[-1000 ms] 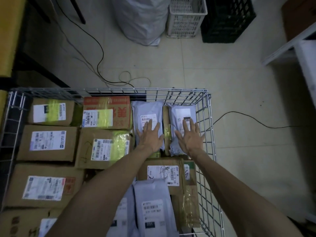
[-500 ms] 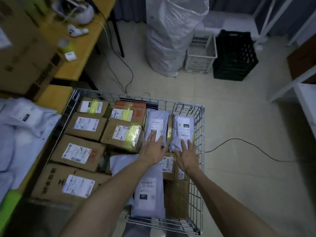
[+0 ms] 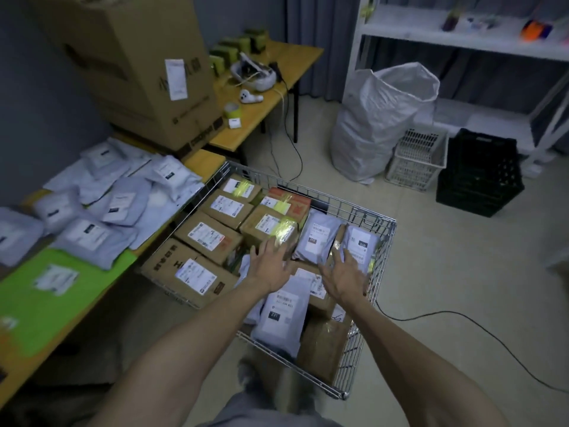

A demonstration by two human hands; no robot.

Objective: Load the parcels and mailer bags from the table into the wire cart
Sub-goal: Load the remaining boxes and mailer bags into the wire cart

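Observation:
The wire cart (image 3: 388,235) stands on the floor in the middle, filled with several brown labelled parcels (image 3: 207,236) and grey mailer bags. My left hand (image 3: 271,264) hovers with spread fingers over the cart's middle, holding nothing. My right hand (image 3: 345,276) is spread too, its fingertips at the lower edge of a grey mailer bag (image 3: 359,246) by the cart's right wall. Another mailer bag (image 3: 317,238) stands beside it, and one more mailer (image 3: 283,315) lies flat near me. On the yellow table (image 3: 203,160) at left lies a heap of several mailer bags (image 3: 118,204).
A big cardboard box (image 3: 135,63) stands on the table's far part, with tape rolls and a white headset behind it. A white sack (image 3: 378,121), a white basket (image 3: 418,157) and a black crate (image 3: 480,174) stand on the floor beyond the cart. Black cables cross the floor at right.
The view has lifted and swung left, bringing the table and its mailer bags into sight. Both hands have drawn back from pressing the two upright mailer bags toward me.

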